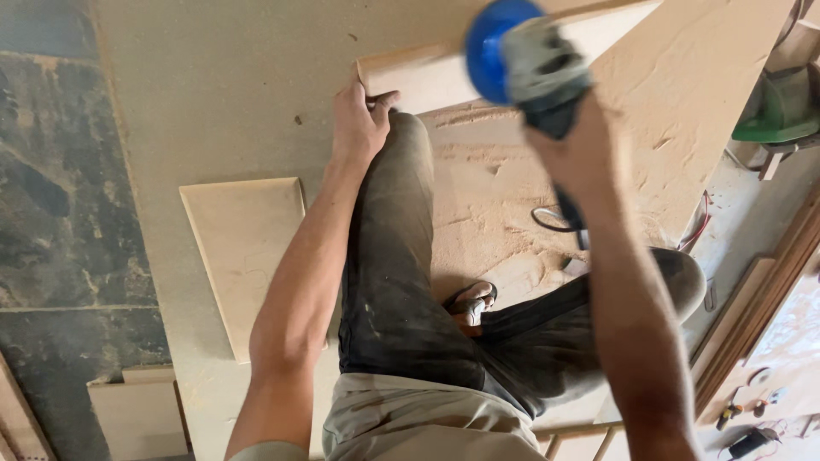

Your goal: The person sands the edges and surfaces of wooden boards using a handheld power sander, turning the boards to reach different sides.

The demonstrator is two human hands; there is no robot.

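The pale wooden panel (436,77) lies at the top of the view, flat on a big sheet of board (213,102) that serves as the working surface, and everything here is placed from that panel. The left hand (359,124) clamps down on the panel's near left corner, fingers curled over the edge, thumb hooked alongside, pinning it in place. Right over the panel's middle sits the power sander (525,64), blue disc blurred, grey body below it; the right hand (581,154) is wrapped tight around its dark handle, and a black cord (555,220) loops out just below that fist.

Below the panel, the person's knee in dark dusty trousers (393,256) presses up against its near edge. To the right of that knee, a thick drift of sawdust (487,196) covers the board, spreading further right under the sander. A sandalled foot (471,300) tucks in lower down.

Below and left of the panel, a second, smaller flat board (248,248) lies on the sheet, well apart from the left hand. Further left, the dark mottled stone floor (60,213) shows. Far to the panel's right, a green machine (781,115) stands at the edge of view, with long wooden frames (752,316) beneath it.
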